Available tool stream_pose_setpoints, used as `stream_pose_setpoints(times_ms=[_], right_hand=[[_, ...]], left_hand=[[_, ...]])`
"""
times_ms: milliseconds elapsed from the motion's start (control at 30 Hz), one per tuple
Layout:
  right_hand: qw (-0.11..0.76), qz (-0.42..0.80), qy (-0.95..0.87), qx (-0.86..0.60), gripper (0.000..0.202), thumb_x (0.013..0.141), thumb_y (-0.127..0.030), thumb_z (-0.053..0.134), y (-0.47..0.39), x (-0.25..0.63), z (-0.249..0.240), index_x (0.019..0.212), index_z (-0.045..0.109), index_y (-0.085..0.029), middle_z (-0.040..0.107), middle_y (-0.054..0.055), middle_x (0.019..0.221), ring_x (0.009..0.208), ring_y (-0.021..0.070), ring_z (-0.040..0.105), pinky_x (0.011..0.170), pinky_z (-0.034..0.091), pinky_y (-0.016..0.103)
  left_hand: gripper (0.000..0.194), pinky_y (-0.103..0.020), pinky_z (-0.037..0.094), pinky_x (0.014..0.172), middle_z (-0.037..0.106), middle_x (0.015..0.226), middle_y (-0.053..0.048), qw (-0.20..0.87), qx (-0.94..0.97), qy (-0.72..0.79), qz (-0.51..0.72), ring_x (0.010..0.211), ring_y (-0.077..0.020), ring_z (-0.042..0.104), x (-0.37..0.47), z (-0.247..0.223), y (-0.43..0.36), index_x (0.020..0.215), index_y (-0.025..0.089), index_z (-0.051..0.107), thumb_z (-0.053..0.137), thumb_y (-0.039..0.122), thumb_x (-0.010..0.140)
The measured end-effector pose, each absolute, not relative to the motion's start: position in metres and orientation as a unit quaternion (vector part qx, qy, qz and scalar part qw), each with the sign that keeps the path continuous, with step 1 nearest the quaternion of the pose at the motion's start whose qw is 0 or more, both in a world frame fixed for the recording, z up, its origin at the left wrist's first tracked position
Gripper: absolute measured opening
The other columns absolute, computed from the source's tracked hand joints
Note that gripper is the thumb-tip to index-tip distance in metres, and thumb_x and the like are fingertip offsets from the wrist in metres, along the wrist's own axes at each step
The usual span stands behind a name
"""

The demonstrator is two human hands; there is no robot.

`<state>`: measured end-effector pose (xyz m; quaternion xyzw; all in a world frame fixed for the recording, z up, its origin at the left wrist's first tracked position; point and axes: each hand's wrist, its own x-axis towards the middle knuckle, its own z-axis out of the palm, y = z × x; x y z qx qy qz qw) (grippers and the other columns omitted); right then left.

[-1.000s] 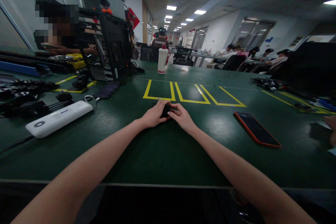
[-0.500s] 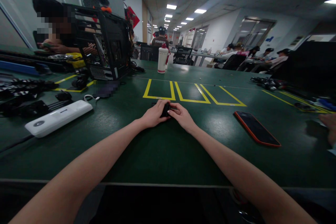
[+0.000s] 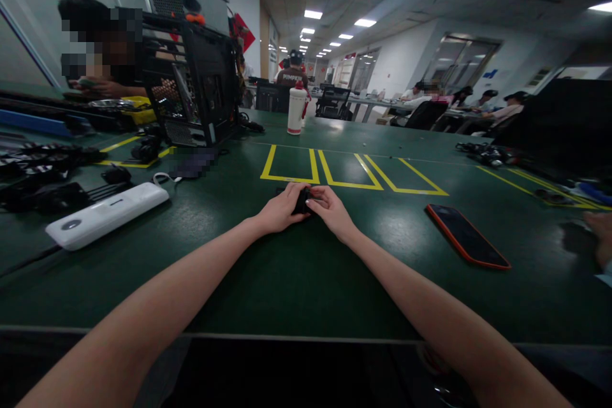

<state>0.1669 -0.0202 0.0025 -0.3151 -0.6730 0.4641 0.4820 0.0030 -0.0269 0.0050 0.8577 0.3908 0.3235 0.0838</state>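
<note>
A small black object point(image 3: 302, 201) rests between my hands at the middle of the green table point(image 3: 306, 280); most of it is covered by fingers, so its exact kind does not show. My left hand point(image 3: 282, 209) is closed around its left side, fingers over the top and thumb low at the front. From the right, my right hand point(image 3: 332, 211) pinches at the object's right side with thumb and fingertips. Just beyond the hands, yellow tape outlines point(image 3: 291, 179) mark the tabletop.
An orange-edged phone point(image 3: 468, 236) lies to the right. On the left are a white power strip point(image 3: 108, 215), black cables point(image 3: 48, 185) and an open computer case point(image 3: 191, 83). A white bottle point(image 3: 296, 109) stands farther back. Another person's hand point(image 3: 600, 233) is at the right edge.
My hands stay almost in place on the black object. The other person's hand at the right edge has shifted slightly.
</note>
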Motion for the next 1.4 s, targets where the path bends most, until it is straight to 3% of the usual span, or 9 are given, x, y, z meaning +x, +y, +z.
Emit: stream_pose_setpoints(times_ms=[267, 500, 700, 933, 1167, 1400], right_hand=[[0.459, 0.5, -0.673, -0.294, 0.03, 0.067, -0.023, 0.061, -0.0231, 0.1712, 0.0014, 0.095, 0.05, -0.022, 0.052, 0.002, 0.104, 0.097, 0.0151, 0.053, 0.088, 0.042, 0.034], [0.476, 0.479, -0.666, -0.317, 0.018, 0.07, -0.028, 0.058, -0.0242, 0.1683, 0.0058, 0.085, 0.052, -0.021, 0.055, 0.0, 0.09, 0.09, 0.0134, 0.054, 0.086, 0.042, 0.033], [0.464, 0.5, -0.662, -0.311, 0.03, 0.068, -0.024, 0.06, -0.0215, 0.1689, 0.0042, 0.097, 0.052, -0.021, 0.056, 0.002, 0.099, 0.095, 0.0151, 0.054, 0.089, 0.04, 0.034], [0.459, 0.522, -0.658, -0.287, 0.029, 0.066, -0.021, 0.062, -0.024, 0.1706, 0.0025, 0.093, 0.049, -0.022, 0.052, 0.001, 0.105, 0.095, 0.0146, 0.055, 0.088, 0.042, 0.033], [0.475, 0.487, -0.672, -0.294, 0.025, 0.068, -0.023, 0.06, -0.0223, 0.1676, 0.0033, 0.092, 0.051, -0.022, 0.055, 0.001, 0.093, 0.093, 0.0139, 0.054, 0.087, 0.042, 0.033], [0.446, 0.512, -0.676, -0.287, 0.03, 0.068, -0.024, 0.06, -0.0234, 0.1697, 0.0031, 0.097, 0.051, -0.022, 0.054, 0.002, 0.104, 0.097, 0.0153, 0.054, 0.09, 0.04, 0.035]], left_hand=[[0.059, -0.04, 0.045, 0.079, 0.036, 0.117, -0.009, 0.089, 0.857, 0.397, 0.315, 0.102, -0.0236, 0.046, 0.0027, 0.0065, -0.0292, 0.12, 0.022, 0.024, 0.056, 0.032, 0.072], [0.059, -0.041, 0.045, 0.079, 0.037, 0.118, -0.01, 0.091, 0.855, 0.398, 0.318, 0.102, -0.0242, 0.047, 0.0032, 0.0083, -0.0301, 0.12, 0.022, 0.025, 0.057, 0.033, 0.071], [0.061, -0.041, 0.044, 0.082, 0.038, 0.115, -0.009, 0.092, 0.852, 0.399, 0.326, 0.103, -0.0237, 0.046, 0.0039, 0.0054, -0.0288, 0.12, 0.022, 0.025, 0.059, 0.03, 0.07], [0.059, -0.04, 0.046, 0.078, 0.037, 0.116, -0.009, 0.083, 0.856, 0.397, 0.319, 0.102, -0.0243, 0.046, 0.0037, 0.006, -0.0295, 0.12, 0.022, 0.025, 0.056, 0.031, 0.071], [0.059, -0.04, 0.046, 0.078, 0.037, 0.117, -0.009, 0.085, 0.856, 0.397, 0.319, 0.101, -0.0242, 0.047, 0.0039, 0.0063, -0.0287, 0.12, 0.022, 0.025, 0.056, 0.032, 0.071], [0.059, -0.04, 0.046, 0.077, 0.037, 0.116, -0.009, 0.087, 0.856, 0.398, 0.319, 0.1, -0.0237, 0.047, 0.0027, 0.0055, -0.0292, 0.12, 0.023, 0.024, 0.056, 0.03, 0.071]])
